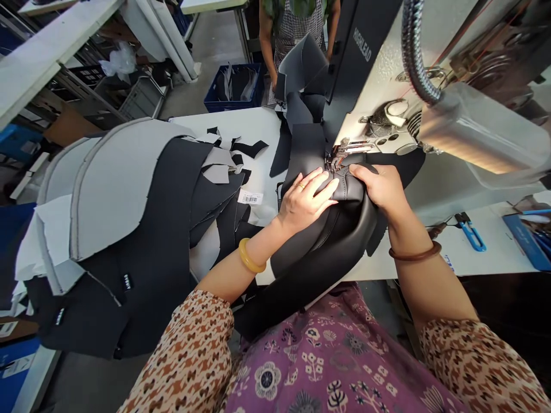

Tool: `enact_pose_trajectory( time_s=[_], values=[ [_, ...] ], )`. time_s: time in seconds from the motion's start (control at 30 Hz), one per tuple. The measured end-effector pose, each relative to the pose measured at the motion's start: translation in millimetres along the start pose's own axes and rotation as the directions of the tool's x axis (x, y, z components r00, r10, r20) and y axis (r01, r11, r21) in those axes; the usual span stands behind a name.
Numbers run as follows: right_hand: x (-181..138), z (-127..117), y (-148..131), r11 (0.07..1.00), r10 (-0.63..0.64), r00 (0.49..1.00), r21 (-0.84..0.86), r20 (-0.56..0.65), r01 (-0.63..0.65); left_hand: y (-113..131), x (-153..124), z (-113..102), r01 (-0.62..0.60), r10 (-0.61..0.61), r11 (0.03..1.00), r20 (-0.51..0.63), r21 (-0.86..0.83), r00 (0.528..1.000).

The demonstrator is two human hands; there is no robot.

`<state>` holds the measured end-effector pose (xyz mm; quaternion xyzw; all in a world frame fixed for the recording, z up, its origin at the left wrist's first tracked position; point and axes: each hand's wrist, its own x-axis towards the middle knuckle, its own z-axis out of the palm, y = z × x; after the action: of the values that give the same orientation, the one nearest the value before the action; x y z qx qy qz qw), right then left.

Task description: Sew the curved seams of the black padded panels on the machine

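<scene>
A black leather-like cover point(344, 229) lies under the presser foot point(336, 160) of the sewing machine point(370, 86), its folds hanging over the table's front edge toward my lap. My left hand point(305, 198) rests flat on the cover just left of the foot, fingers stretched out and slightly spread. On the right, my right hand point(381, 183) pinches the cover's edge, thumb on top beside a stitched seam. The fingers beneath are hidden by the material. Lamp light falls on the stitching area.
Stacked black and grey cut panels point(116, 189) cover the table's left side, with small scraps point(224, 155) and a barcode label point(250, 197) beside them. Blue thread snips point(471, 232) and a blue box point(527, 241) lie right. Behind, a person point(299, 28) stands near a blue crate point(235, 86).
</scene>
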<state>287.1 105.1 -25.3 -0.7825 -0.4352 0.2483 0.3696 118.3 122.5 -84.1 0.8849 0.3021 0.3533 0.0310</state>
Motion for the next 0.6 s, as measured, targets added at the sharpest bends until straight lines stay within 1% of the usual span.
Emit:
enact_pose_trajectory(
  time_s=[0.27, 0.5, 0.6],
  values=[
    [3.1, 1.0, -2.9, 1.000, -0.009, 1.000, -0.006, -0.009, 0.009, -2.3, 2.3, 2.8, 0.011, -0.011, 1.000, -0.017, 0.003, 1.000],
    [7.9, 2.5, 1.7, 0.998, -0.062, 0.998, 0.023, -0.028, 0.063, -0.4, 3.5, 1.1, 0.045, -0.045, 0.998, 0.005, -0.038, 0.999],
    [8.5, 3.2, 2.5, 0.998, -0.047, 0.999, 0.036, -0.021, 0.048, -0.9, 4.2, 1.5, 0.032, -0.033, 0.999, -0.017, -0.043, 0.999]
  ],
)
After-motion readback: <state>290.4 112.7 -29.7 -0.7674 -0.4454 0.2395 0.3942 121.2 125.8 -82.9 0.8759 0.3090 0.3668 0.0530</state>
